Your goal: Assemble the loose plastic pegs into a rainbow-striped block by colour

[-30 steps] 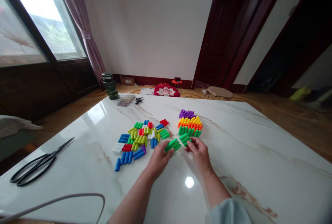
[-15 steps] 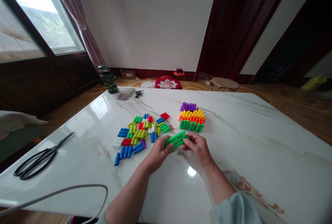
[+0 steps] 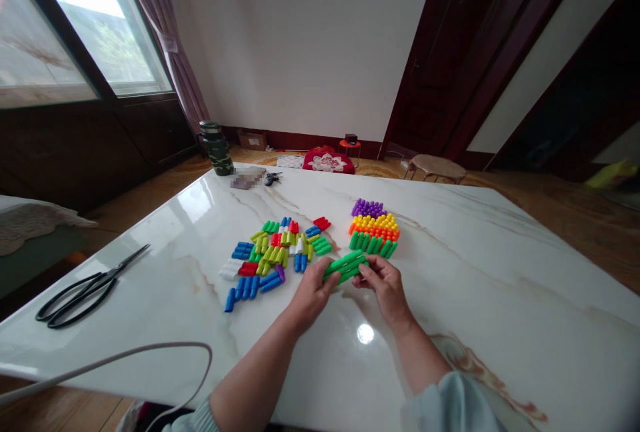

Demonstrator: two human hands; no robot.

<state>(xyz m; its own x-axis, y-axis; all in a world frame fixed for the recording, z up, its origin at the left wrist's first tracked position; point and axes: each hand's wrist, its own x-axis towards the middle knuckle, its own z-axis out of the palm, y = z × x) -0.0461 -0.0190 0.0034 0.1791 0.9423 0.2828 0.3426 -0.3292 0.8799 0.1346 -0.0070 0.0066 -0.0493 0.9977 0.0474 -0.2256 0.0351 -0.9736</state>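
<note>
Between my two hands, just above the table, are several green plastic tubes [image 3: 346,265] lying side by side. My left hand [image 3: 314,284] is closed on their left ends, thumb on the near side. The fingers of my right hand [image 3: 384,285] pinch the right ends. Beyond my hands stands a block of joined pieces: a green row [image 3: 373,244], orange and yellow rows [image 3: 375,224], and a purple group [image 3: 369,208] behind. Left of my hands lies a loose spread of short tubes [image 3: 275,255] in blue, red, white, lime and green.
Black-handled scissors [image 3: 93,289] lie on the left of the marble-patterned table [image 3: 500,272]. A camouflage flask [image 3: 217,149] and a small dark tool [image 3: 273,179] stand at the far left edge. A pale cable [image 3: 125,352] curves over the near left edge.
The view has shifted slightly, so everything sits a little further right. Both hands keep hold of the green tubes, in nearly the same pose.
</note>
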